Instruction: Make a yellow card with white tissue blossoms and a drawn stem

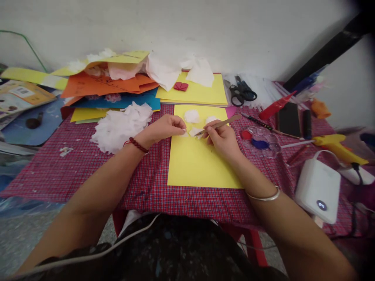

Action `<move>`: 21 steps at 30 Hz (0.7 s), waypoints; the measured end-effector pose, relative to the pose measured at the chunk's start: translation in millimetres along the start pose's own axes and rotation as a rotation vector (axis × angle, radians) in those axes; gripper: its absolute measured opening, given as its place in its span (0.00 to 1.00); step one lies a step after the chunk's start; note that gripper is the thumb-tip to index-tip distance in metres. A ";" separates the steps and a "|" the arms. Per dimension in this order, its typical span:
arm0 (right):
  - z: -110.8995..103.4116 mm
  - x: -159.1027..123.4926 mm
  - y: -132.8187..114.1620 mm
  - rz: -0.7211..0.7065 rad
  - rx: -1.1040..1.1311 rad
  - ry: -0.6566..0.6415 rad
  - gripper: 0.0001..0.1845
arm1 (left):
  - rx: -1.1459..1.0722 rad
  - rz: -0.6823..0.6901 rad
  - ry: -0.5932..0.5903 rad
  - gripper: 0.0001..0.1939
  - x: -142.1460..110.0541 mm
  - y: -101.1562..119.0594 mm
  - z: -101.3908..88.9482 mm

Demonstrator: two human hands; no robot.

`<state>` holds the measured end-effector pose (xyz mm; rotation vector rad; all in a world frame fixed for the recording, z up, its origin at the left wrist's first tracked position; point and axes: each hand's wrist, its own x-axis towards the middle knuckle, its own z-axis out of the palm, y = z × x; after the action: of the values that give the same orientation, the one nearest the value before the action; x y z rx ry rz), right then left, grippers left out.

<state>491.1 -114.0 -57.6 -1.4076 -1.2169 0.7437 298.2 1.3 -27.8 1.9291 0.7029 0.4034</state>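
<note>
The yellow sheet lies beneath both hands. The right hand pinches 1 slim pointed tool, its tip down among at least 3 white tissue pieces; the left hand pinches 1 small white scrap. Left of the left hand sits a ruffled tissue heap; right of the right hand, a flower-shaped paint palette. The sheet looks flat, bright and smooth.
</note>
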 end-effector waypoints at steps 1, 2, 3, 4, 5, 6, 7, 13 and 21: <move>0.6 0.6 -0.7 0.003 0.006 0.006 0.13 | 0.029 0.020 -0.046 0.02 -0.4 0.4 -0.8; 1.1 1.1 -1.2 0.005 0.010 0.010 0.13 | 0.061 0.044 -0.087 0.02 -0.7 1.2 -0.4; 1.5 1.5 -1.4 0.008 0.012 0.015 0.13 | 0.092 0.066 -0.121 0.02 -0.8 2.2 1.4; 1.7 1.8 -1.2 0.010 0.011 0.019 0.12 | 0.113 0.080 -0.145 0.03 -0.5 3.1 4.8; 1.8 2.1 -0.8 0.011 0.010 0.023 0.12 | 0.122 0.082 -0.158 0.04 0.2 3.6 9.6; 1.8 2.3 -0.2 0.011 0.009 0.026 0.11 | 0.118 0.077 -0.154 0.05 1.3 3.7 15.6; 1.6 2.5 0.3 0.009 0.009 0.027 0.11 | 0.110 0.068 -0.126 0.05 2.8 3.2 22.3; -2.5 -0.7 -4.5 -0.017 0.003 0.105 0.13 | 0.195 0.062 0.163 0.03 11.7 -3.5 50.2; -2.7 -8.8 -3.7 -0.098 -0.153 0.061 0.09 | 0.232 0.054 0.174 0.02 11.8 -4.1 50.8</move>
<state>490.1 -123.6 -55.0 -1.4724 -1.3075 0.5461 334.4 -25.5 -54.2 2.1535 0.8418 0.5483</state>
